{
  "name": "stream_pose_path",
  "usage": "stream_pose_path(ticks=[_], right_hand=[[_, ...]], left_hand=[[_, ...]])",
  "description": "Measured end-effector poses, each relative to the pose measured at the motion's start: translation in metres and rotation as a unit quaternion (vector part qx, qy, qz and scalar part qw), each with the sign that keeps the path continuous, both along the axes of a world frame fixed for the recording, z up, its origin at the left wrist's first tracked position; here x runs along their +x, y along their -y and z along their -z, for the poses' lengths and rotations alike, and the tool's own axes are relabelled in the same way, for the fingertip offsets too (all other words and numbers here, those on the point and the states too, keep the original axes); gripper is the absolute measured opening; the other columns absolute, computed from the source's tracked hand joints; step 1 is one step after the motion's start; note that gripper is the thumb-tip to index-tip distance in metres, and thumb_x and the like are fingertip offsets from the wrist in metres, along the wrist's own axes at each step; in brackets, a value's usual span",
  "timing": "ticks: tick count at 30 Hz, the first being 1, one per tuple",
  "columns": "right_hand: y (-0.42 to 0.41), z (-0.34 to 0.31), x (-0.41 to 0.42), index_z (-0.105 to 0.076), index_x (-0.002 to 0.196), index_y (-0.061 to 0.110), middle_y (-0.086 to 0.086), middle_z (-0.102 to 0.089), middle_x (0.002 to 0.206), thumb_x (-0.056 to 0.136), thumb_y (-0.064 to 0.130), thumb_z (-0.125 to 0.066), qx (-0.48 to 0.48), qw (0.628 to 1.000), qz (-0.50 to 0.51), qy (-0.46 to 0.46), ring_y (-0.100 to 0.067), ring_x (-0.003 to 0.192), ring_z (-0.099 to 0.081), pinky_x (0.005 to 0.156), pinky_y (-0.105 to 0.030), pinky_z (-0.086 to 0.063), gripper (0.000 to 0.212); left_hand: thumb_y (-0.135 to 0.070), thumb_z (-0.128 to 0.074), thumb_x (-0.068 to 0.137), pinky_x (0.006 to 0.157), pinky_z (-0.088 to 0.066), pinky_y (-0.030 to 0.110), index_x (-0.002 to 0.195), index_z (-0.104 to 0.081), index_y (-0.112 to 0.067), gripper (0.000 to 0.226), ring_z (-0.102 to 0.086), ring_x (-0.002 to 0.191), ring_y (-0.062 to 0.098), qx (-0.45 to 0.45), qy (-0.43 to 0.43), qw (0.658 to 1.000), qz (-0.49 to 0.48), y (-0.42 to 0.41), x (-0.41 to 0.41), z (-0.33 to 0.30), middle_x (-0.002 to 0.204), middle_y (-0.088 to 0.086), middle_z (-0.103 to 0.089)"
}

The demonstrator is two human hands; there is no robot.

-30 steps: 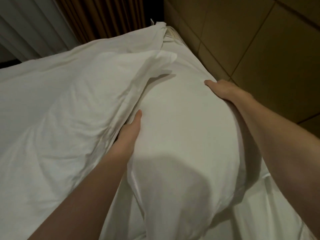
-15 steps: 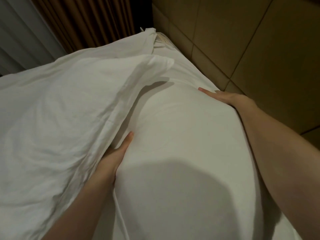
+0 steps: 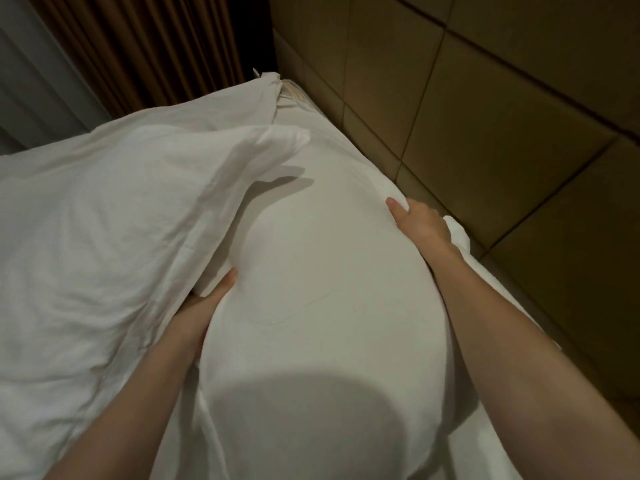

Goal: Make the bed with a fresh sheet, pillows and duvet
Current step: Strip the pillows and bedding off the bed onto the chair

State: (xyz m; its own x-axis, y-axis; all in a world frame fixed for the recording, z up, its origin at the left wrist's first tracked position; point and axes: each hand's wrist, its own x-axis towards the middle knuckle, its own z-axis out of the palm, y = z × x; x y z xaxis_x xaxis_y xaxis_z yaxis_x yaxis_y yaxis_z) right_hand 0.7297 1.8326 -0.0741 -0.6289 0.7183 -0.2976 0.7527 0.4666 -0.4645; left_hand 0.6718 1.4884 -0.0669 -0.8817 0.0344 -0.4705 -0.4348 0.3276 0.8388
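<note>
A plump white pillow point(image 3: 322, 271) lies lengthwise in front of me on the bed's white sheet point(image 3: 460, 237), close to the headboard. My left hand point(image 3: 204, 303) presses flat against the pillow's left side, thumb straight, its fingers hidden below. My right hand point(image 3: 420, 226) grips the pillow's right edge, thumb on top and fingers curled behind it. A second white pillow point(image 3: 104, 244), wrinkled and with a flanged edge, lies at the left and touches the first one. My shadow covers the near end of the held pillow.
A padded brown panelled headboard wall point(image 3: 502, 133) runs along the right, close to my right arm. Brown curtains point(image 3: 156, 46) and a pale sheer curtain point(image 3: 31, 81) hang behind the far bed corner point(image 3: 277, 88).
My right hand has slid from the pillow's top to its right edge and curled round it. My left hand has slipped lower along the left side. The pillow sits closer to me.
</note>
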Motion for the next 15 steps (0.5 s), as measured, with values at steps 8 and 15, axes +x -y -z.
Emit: stream_pose_path(ticks=[8,15], right_hand=[[0.042,-0.029,0.092,-0.060,0.121,0.009,-0.017,-0.063,0.114,0.103,0.047,-0.023,0.050,0.997,0.050,-0.042,-0.035,0.106,-0.055,0.081,-0.034,-0.037,0.056],[0.087,-0.045,0.172,-0.059,0.121,0.007,-0.021,-0.062,0.112,0.101,0.049,-0.026,0.000,0.991,0.114,-0.072,-0.038,0.104,-0.055,0.081,-0.037,-0.040,0.057]], left_hand=[[-0.076,-0.074,0.051,0.110,-0.035,0.040,0.143,-0.042,-0.011,0.117,-0.046,0.130,0.024,-0.035,0.036,0.998,0.044,0.025,0.046,-0.042,0.144,0.006,-0.047],[-0.043,-0.076,0.075,0.093,-0.049,0.036,0.122,-0.062,-0.014,0.057,-0.065,0.098,0.019,0.013,0.060,0.994,0.088,0.054,0.098,-0.082,0.114,0.000,-0.067]])
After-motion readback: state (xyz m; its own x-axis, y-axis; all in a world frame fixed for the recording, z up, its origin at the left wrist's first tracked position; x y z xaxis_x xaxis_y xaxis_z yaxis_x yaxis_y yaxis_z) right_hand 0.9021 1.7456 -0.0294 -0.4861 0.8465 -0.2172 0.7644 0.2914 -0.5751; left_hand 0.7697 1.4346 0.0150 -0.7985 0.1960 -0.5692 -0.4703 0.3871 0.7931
